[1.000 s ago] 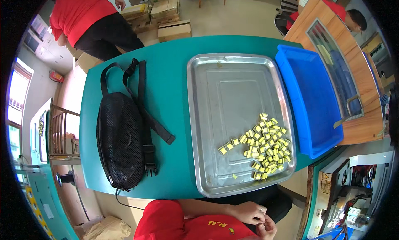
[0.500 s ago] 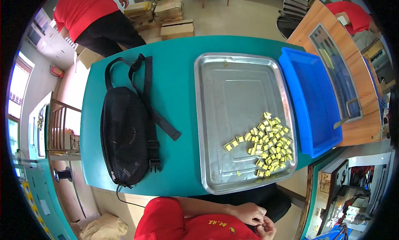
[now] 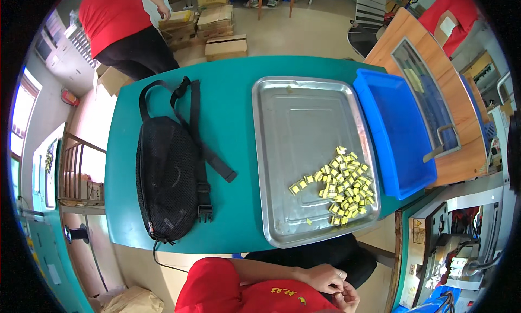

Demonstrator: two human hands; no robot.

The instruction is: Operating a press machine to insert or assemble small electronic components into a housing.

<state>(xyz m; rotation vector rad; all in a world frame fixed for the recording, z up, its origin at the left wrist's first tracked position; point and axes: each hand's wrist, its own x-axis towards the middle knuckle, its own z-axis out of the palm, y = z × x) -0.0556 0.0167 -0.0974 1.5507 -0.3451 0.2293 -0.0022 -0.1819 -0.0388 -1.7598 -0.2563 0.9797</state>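
From where I stand, the seated person has both bare hands drawn together just off the near edge of the green-topped desk (image 3: 228, 107), over a lap in black trousers (image 3: 315, 264). The left hand (image 3: 324, 278), with a ring on one finger, is half curled, its fingertips brought up against those of the right hand (image 3: 348, 299), which is bent in the same way. I cannot tell whether anything small is pinched between them; both are apart from the things on the desk.

Nearest to them is a shallow rectangular tray of dull silver metal (image 3: 293, 123), its near end reaching the desk's edge. The little yellow-and-dark block-shaped parts (image 3: 351, 189) lie in it, heaped loosely in the near right portion, with a few straggling out leftward in a short line. A tiny yellow scrap (image 3: 309, 222) lies by itself on the tray floor, nearer the edge.

Just beside the tray, on its right, sits a long bright-blue plastic bin (image 3: 399, 131), and past that a wood-grain panel (image 3: 464, 126) with a framed window stands tilted. Well to the left of the tray lies a black mesh waist bag (image 3: 168, 177), its straps spread out. Across the room, a person in a red shirt (image 3: 116, 23) stands near stacked cardboard boxes (image 3: 225, 47).
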